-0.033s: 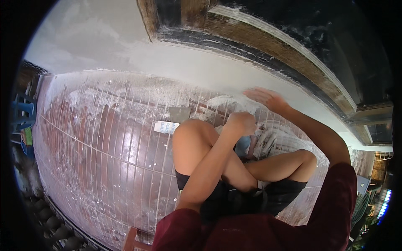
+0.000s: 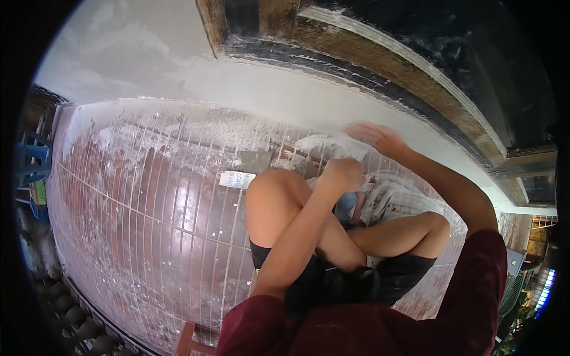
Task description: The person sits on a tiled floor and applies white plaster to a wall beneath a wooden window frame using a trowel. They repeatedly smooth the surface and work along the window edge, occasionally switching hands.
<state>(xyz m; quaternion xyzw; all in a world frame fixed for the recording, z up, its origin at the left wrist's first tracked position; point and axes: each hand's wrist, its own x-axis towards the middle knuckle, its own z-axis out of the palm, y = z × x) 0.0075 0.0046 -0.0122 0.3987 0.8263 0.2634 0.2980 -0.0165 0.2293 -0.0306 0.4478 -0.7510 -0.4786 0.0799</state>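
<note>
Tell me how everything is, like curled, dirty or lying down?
Left hand, curled; can't tell if it holds anything.
Right hand, fingers stretched out, blurred, near the wall.
Wall, pale and patchy.
Floor, streaked with white.
Printed white sheet, lying on the floor.
Grey square, lying flat.
Wooden frame, smudged white.

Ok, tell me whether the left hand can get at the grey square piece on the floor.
Probably yes: nothing covers the grey square piece, though the left hand would have to pass the knee.
</note>
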